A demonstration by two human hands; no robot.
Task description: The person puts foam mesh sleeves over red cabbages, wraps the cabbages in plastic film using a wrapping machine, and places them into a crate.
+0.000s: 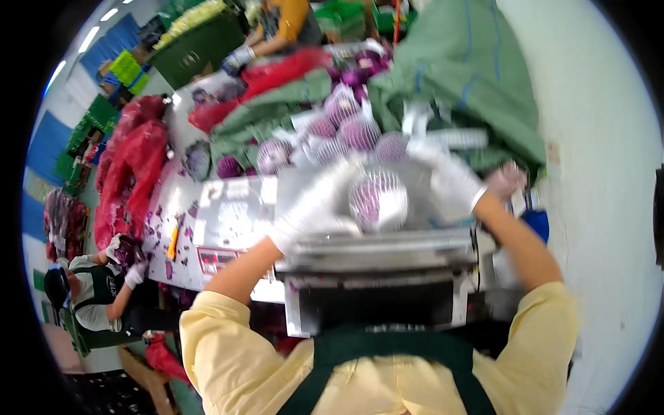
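Cabbage net (366, 196) looks plast., mach. (387, 242) shiny metal, green sack (463, 66) matt woven.

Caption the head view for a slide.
The white-gloved left hand and white-gloved right hand flank a round purple vegetable in white netting over a flat grey metal surface.

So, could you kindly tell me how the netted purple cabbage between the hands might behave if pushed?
The netted purple cabbage would probably roll, given its rounded shape. It likely feels firm and fairly heavy, looking like a compact whole head. The mesh around it may add some grip, though blur hides its tightness.
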